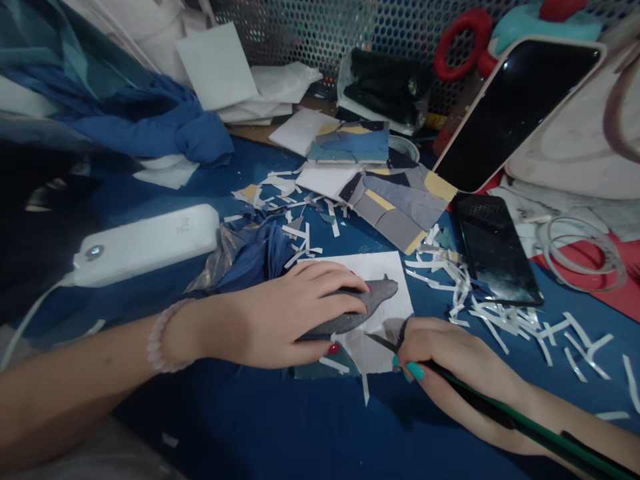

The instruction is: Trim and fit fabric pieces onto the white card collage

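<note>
My left hand (290, 310), with a beaded bracelet at the wrist, lies with fingers spread over a grey, bird-like flat cutout (383, 293) and presses it down. Most of the cutout is hidden beneath those fingers. Under it is a white sheet of paper (395, 263), and a blue-grey scrap (313, 370) shows at its lower edge. My right hand (440, 360) is closed around a slim craft knife (383, 344) with a long green and black handle. The knife's dark, pointed blade rests over the white sheet, just below the cutout.
Thin white paper strips (545, 327) litter the blue tabletop. Grey and yellow cut sheets (390, 207) are piled at the back. A white power bank (150, 243) with a cable lies left. One phone (500, 247) lies flat at right; another phone (525, 107) leans behind it.
</note>
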`<action>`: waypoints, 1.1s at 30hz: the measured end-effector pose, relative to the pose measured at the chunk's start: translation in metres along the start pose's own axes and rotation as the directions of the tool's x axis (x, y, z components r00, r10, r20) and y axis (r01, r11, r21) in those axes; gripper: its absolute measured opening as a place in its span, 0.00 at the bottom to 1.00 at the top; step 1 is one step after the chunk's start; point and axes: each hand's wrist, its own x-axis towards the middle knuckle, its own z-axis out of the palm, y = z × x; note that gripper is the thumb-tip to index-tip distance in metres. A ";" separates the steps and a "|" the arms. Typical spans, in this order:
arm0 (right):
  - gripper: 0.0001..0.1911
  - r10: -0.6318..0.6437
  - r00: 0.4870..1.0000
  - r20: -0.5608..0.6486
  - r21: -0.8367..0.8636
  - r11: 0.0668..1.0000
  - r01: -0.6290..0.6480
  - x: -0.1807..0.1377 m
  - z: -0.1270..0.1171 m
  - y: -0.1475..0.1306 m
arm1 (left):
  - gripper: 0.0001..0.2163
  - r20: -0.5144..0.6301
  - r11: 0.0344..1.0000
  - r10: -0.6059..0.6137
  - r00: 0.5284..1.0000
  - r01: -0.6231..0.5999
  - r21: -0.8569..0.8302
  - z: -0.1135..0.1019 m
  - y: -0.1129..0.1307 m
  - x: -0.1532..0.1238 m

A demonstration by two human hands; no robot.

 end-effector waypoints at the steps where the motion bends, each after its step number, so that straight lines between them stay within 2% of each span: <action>1: 0.11 -0.001 1.000 -0.003 -0.005 1.000 0.001 0.000 0.000 0.000 | 0.19 -0.001 1.000 0.003 1.000 -0.003 0.001 0.000 0.000 0.000; 6: 0.11 0.013 1.000 -0.001 -0.027 1.000 -0.013 0.001 0.001 0.000 | 0.20 0.004 1.000 0.007 1.000 -0.007 0.018 0.000 -0.002 0.001; 11: 0.12 -0.024 0.999 -0.037 -0.014 1.000 0.024 0.004 0.003 -0.001 | 0.20 0.022 1.000 0.001 1.000 -0.001 0.019 -0.001 -0.001 0.002; 18: 0.13 -0.009 1.000 -0.011 -0.031 0.999 0.009 0.007 -0.001 -0.005 | 0.21 -0.009 1.000 0.006 1.000 -0.006 0.013 0.000 -0.003 0.002; 33: 0.13 -0.047 0.999 -0.001 -0.026 0.999 0.047 0.007 0.001 -0.003 | 0.20 0.025 1.000 0.006 1.000 -0.006 0.011 0.000 -0.002 0.002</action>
